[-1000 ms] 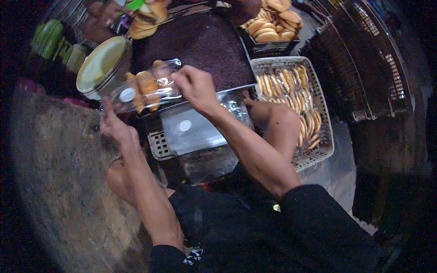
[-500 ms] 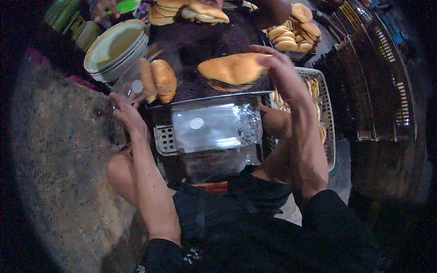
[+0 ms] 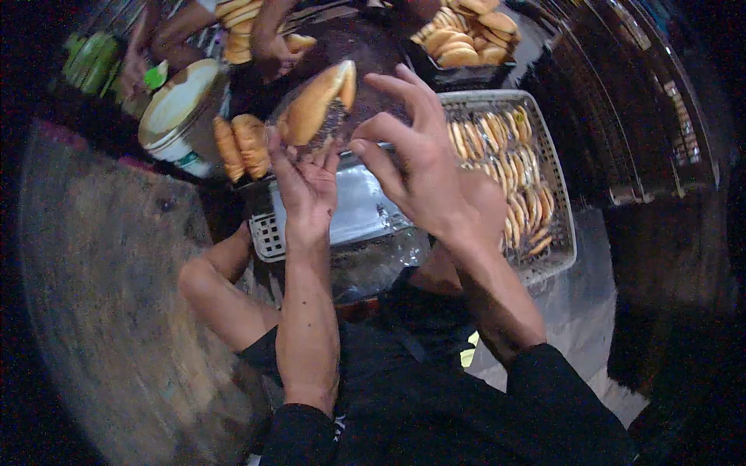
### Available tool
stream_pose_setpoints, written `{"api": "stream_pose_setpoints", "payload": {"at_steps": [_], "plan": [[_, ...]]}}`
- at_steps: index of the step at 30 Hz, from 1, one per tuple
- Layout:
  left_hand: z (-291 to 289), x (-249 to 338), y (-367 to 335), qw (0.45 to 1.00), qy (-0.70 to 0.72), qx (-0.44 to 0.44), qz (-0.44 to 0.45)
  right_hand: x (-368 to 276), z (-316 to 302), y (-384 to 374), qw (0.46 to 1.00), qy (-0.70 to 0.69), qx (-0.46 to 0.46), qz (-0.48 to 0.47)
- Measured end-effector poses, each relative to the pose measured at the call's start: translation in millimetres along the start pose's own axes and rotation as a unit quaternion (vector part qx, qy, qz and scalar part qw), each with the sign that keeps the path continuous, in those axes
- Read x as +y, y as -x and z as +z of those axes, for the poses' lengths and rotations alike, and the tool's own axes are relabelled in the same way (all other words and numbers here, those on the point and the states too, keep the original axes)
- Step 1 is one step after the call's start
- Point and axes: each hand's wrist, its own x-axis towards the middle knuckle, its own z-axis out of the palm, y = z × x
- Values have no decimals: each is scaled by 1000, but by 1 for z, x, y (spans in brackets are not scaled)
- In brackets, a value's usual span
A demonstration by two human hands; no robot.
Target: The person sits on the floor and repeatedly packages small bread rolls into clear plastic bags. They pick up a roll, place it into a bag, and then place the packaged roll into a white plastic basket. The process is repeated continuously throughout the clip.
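A dim, crowded work area seen from above through a fisheye lens, its edges fading to black. At the left curves a worn wooden table point(image 3: 101, 311). In the middle, at lap height, sits a metal tray point(image 3: 361, 210) lined with crinkled clear plastic, resting on a white perforated crate point(image 3: 268, 237).

The left hand point(image 3: 303, 182) is raised, its fingers pinching the lower end of a filled bun point(image 3: 315, 105), which is tilted and split, showing a dark filling. A clear plastic bag seems to surround the bun, though glare makes this hard to tell. The right hand point(image 3: 420, 167) hovers just beside the bun with fingers spread wide, holding nothing.

To the right, a white plastic basket point(image 3: 556, 194) holds rows of long buns; the right forearm hides part of it. Two more buns point(image 3: 241, 144) stand near a round white tub point(image 3: 183, 109) of pale spread. At the top, a dark tray of buns point(image 3: 466, 39) is cut off by the frame, and another person's hand point(image 3: 272, 46) reaches among stacked buns there. Green objects at upper left are too blurred to identify.
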Motion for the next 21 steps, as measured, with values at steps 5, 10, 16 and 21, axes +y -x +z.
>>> {"api": "stream_pose_setpoints", "payload": {"at_steps": [5, 10, 16, 21], "plan": [[58, -51, -1, 965, -255, -17, -55, 0, -63, -3, 962, 264, -70, -4], [82, -86, -6, 780, -595, -179, -75, 117, -120, 83, 857, 133, -175, 465], [-60, -34, -15, 348, -897, -131, -240, 145, -209, 285, 568, 338, -30, 750], [-114, -21, -12, 438, -853, -176, -220, 160, -185, 166, 682, 291, -24, 671]]}}
